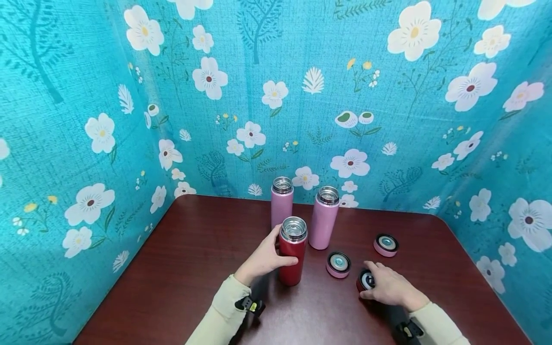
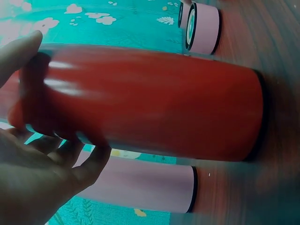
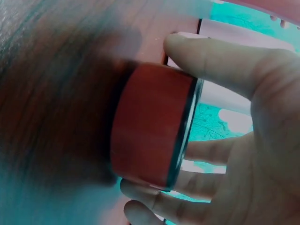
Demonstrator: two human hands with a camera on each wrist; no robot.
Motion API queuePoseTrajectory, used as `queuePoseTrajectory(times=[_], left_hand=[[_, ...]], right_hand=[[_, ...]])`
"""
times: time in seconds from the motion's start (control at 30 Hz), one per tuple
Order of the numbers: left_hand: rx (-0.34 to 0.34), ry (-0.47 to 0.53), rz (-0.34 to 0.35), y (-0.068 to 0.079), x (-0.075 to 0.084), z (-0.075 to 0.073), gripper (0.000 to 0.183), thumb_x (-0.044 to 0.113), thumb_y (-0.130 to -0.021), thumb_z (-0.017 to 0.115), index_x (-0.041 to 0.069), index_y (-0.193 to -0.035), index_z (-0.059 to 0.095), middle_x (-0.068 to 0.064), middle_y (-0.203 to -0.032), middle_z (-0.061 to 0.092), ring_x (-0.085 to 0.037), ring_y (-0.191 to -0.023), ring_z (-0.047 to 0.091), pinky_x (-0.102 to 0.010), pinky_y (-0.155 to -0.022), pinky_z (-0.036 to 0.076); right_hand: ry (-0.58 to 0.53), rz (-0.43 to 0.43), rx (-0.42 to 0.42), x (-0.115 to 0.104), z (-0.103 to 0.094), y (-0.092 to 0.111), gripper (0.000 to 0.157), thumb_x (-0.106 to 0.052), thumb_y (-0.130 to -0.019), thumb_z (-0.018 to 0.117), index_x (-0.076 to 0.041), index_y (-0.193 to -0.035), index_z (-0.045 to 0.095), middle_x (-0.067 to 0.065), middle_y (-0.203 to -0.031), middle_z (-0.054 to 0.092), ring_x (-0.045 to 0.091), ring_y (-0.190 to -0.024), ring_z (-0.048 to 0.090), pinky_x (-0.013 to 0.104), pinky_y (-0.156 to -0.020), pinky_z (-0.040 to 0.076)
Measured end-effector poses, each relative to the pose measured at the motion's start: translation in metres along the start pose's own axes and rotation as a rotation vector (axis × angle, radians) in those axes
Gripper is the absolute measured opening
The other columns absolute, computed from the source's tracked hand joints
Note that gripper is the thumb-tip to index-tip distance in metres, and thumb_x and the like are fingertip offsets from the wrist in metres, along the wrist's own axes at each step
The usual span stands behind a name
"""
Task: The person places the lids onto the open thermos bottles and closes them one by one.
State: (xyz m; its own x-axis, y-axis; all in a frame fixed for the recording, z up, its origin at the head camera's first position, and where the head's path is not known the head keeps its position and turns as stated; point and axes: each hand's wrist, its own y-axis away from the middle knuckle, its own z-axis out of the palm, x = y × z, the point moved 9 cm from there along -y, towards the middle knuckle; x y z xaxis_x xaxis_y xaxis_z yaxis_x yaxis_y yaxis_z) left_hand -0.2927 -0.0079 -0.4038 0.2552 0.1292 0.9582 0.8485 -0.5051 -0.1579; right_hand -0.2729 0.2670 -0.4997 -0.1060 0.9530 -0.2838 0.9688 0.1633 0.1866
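Observation:
My left hand [image 1: 268, 258] grips a red bottle [image 1: 291, 261] that stands upright and lidless, its steel mouth showing. Thumb and fingers lie on opposite sides of the bottle's upper half in the left wrist view. To the right, my right hand [image 1: 390, 285] spans a small red lid [image 1: 365, 279] low at the table, thumb on one side and fingers curled at the other. Its red side wall and dark rim show in the right wrist view. Two pink lids, one nearer [image 1: 338, 265] and one farther [image 1: 385, 245], lie with their insides up beside that hand.
Two lidless pink bottles, one left [image 1: 281, 203] and one right [image 1: 324, 218], stand upright behind the red one. The dark reddish-brown table [image 1: 194, 258] backs onto a blue flowered cloth [image 1: 241, 96] that also rises at both sides.

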Motion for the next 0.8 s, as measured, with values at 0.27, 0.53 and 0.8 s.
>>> queuePoseTrajectory(times=[0.27,0.53,0.8], left_hand=[[0.020,-0.017,-0.010,0.001,0.004,-0.001,0.077,0.010,-0.070,0.072,0.022,-0.132,0.028,0.002,-0.122,0.043,-0.020,-0.112,0.040,-0.038,-0.082,0.044],[0.052,-0.029,0.010,-0.004,-0.008,-0.002,0.076,0.014,-0.069,0.074,0.024,-0.130,0.030,0.003,-0.120,0.045,-0.020,-0.111,0.041,-0.038,-0.081,0.045],[0.071,-0.065,0.025,-0.006,-0.019,0.002,0.077,0.020,-0.068,0.075,0.029,-0.130,0.029,0.007,-0.119,0.045,-0.016,-0.110,0.043,-0.036,-0.081,0.045]], right_hand=[[0.029,-0.037,0.030,-0.006,0.000,0.000,0.070,-0.038,-0.058,0.078,-0.007,-0.115,0.051,0.006,-0.097,0.053,0.018,-0.082,0.051,0.039,-0.067,0.046],[-0.004,-0.033,0.035,-0.008,-0.003,-0.001,0.064,-0.034,-0.059,0.078,-0.005,-0.109,0.050,0.004,-0.090,0.051,0.014,-0.076,0.050,0.034,-0.064,0.045],[-0.059,-0.014,0.086,-0.011,-0.015,0.005,0.060,-0.034,-0.056,0.081,-0.009,-0.100,0.047,0.002,-0.086,0.048,0.015,-0.072,0.049,0.031,-0.059,0.046]])
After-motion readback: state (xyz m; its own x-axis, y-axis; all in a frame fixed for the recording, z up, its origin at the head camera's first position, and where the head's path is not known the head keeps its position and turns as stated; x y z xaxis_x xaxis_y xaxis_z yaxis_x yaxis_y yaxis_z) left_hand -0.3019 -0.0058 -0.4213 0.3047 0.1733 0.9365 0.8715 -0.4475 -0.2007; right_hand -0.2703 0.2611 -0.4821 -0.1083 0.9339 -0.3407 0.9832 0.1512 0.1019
